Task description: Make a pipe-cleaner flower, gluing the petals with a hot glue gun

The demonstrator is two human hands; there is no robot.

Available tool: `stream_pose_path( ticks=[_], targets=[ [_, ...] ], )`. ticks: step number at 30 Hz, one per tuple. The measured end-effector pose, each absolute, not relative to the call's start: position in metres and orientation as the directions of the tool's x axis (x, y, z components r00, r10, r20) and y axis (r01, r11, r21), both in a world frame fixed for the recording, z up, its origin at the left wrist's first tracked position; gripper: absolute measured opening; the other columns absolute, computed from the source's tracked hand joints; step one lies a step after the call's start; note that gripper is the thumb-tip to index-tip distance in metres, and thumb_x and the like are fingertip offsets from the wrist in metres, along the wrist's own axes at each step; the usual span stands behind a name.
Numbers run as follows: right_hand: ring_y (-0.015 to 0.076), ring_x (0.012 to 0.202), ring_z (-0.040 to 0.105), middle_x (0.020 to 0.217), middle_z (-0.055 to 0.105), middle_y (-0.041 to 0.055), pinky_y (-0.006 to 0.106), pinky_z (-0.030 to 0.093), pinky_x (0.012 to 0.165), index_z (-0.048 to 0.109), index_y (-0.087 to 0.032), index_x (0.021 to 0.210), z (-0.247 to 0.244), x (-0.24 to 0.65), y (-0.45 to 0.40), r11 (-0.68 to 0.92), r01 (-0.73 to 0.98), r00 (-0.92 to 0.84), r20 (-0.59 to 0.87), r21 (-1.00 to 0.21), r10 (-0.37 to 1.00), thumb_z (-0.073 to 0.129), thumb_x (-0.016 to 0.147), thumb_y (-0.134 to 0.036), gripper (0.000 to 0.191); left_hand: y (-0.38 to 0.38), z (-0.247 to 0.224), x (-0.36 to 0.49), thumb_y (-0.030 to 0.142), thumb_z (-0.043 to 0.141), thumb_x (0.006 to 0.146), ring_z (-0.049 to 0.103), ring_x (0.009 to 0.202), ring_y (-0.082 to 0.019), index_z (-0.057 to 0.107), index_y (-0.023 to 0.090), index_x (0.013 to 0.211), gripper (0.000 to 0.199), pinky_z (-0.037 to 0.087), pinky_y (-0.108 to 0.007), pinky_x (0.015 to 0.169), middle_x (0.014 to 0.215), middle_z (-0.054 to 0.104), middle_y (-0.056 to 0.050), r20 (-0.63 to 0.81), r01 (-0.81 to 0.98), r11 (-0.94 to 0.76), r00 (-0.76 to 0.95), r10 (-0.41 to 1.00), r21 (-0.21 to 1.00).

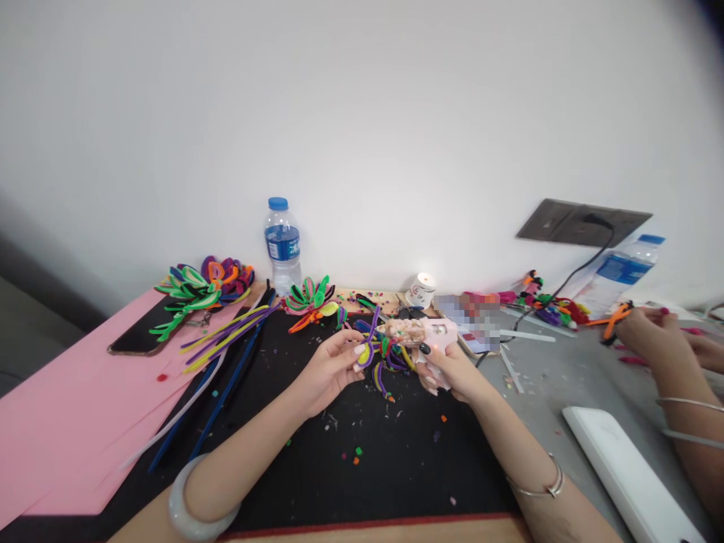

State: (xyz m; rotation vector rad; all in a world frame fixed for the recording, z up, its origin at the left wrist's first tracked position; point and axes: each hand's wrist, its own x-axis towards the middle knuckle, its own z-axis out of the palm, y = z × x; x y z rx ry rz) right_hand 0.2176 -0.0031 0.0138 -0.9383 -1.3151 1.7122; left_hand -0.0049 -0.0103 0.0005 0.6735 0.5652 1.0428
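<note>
At my far left, a phone (136,332) lies on the pink paper (79,422), with a big bunch of fuzzy petals (209,277) against its far end; that one looks finished to me. Loose fuzzy sticks (226,337) lie nearer the middle, uncurled and so unused, I'd judge. Past the water bottle (283,249), a smaller green and orange bunch (308,298) looks mostly shaped. My left hand (333,369) is pinched closed, thumb against fingers, on a purple and yellow loop (367,351) above the black mat (271,467). Just right of it, partly hidden, is a multicoloured cluster (385,381); I can't tell whether the loop is joined to it. My right hand (449,369) is wrapped round the glue gun (421,332), nozzle toward the loop. I'd call this piece partway: petals bent, some gluing left. At far right a co-worker's hand (645,328) works over the grey tabletop (537,392).
</note>
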Motion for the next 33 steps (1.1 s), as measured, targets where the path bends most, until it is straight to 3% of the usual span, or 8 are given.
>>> stream_pose_path(
  ticks=[7,11,14,17,20,23,27,33],
  targets=[
    [0.0043,0.031,0.032,0.043,0.043,-0.0077,0.018,0.033,0.031,0.047,-0.017,0.076,0.017,0.216,-0.003,-0.146,-0.142,-0.392,-0.080,-0.979,0.917,0.058,0.075,-0.047,0.032,-0.011,0.000,-0.005,0.020,0.066,0.071,0.047,0.052,-0.004,0.058,0.018,0.084,0.016,0.045,-0.018,0.055,0.064,0.052,0.003,-0.097,-0.579,0.340,0.408,0.908,0.741],
    [0.0055,0.033,0.032,0.044,0.044,-0.0070,0.019,0.032,0.032,0.048,-0.018,0.078,0.020,0.218,-0.001,-0.078,-0.117,-0.267,-0.045,-0.990,0.963,0.057,0.075,-0.046,0.029,-0.011,-0.001,-0.005,0.019,0.066,0.071,0.046,0.052,-0.004,0.058,0.018,0.083,0.015,0.045,-0.019,0.055,0.063,0.052,0.003,-0.092,-0.575,0.340,0.415,0.905,0.744],
    [0.0067,0.033,0.034,0.045,0.045,-0.0057,0.020,0.031,0.034,0.049,-0.019,0.072,0.022,0.225,0.005,-0.017,-0.026,-0.112,-0.014,-1.000,0.994,0.056,0.075,-0.045,0.028,-0.010,0.000,-0.005,0.020,0.067,0.070,0.046,0.052,-0.004,0.058,0.018,0.083,0.016,0.045,-0.019,0.055,0.063,0.052,0.003,-0.093,-0.578,0.333,0.405,0.910,0.745],
    [0.0084,0.033,0.035,0.041,0.044,-0.0043,0.021,0.029,0.034,0.049,-0.019,0.061,0.027,0.239,0.011,0.039,0.202,0.053,0.051,-0.978,0.997,0.052,0.076,-0.043,0.029,-0.010,0.001,-0.005,0.020,0.068,0.070,0.046,0.053,-0.004,0.059,0.018,0.083,0.016,0.045,-0.019,0.055,0.064,0.052,0.003,-0.091,-0.579,0.333,0.406,0.909,0.744],
    [0.0112,0.036,0.039,0.037,0.044,-0.0024,0.023,0.030,0.037,0.048,-0.018,0.052,0.034,0.259,0.016,0.012,0.542,0.212,0.151,-0.841,0.966,0.051,0.074,-0.042,0.033,-0.011,0.001,-0.005,0.020,0.068,0.070,0.046,0.052,-0.004,0.059,0.018,0.082,0.015,0.045,-0.019,0.056,0.064,0.053,0.004,-0.097,-0.578,0.340,0.410,0.907,0.742],
    [0.0178,0.049,0.052,0.048,0.057,0.0028,0.026,0.038,0.047,0.059,-0.016,0.062,0.039,0.284,0.018,-0.111,0.789,0.342,0.283,-0.604,0.896,0.052,0.070,-0.042,0.028,-0.011,0.001,-0.005,0.021,0.068,0.069,0.047,0.052,-0.005,0.059,0.019,0.082,0.016,0.045,-0.020,0.056,0.065,0.053,0.003,-0.098,-0.581,0.336,0.402,0.910,0.741],
    [0.0256,0.071,0.061,0.077,0.067,0.0105,0.028,0.041,0.058,0.063,-0.017,0.095,0.039,0.321,0.017,-0.326,0.853,0.467,0.318,-0.407,0.825,0.052,0.069,-0.043,0.039,-0.011,0.000,-0.005,0.021,0.070,0.067,0.047,0.052,-0.005,0.059,0.018,0.082,0.018,0.045,-0.020,0.055,0.065,0.053,0.003,-0.098,-0.588,0.336,0.399,0.912,0.735],
    [0.0362,0.082,0.061,0.091,0.066,0.0187,0.036,0.042,0.056,0.058,-0.016,0.108,0.032,0.372,0.009,-0.557,0.806,0.588,0.171,-0.199,0.790,0.053,0.065,-0.051,0.056,-0.011,0.002,-0.004,0.019,0.068,0.069,0.047,0.053,-0.004,0.059,0.018,0.082,0.017,0.045,-0.019,0.055,0.064,0.052,0.004,-0.098,-0.589,0.341,0.404,0.909,0.732]
  ],
)
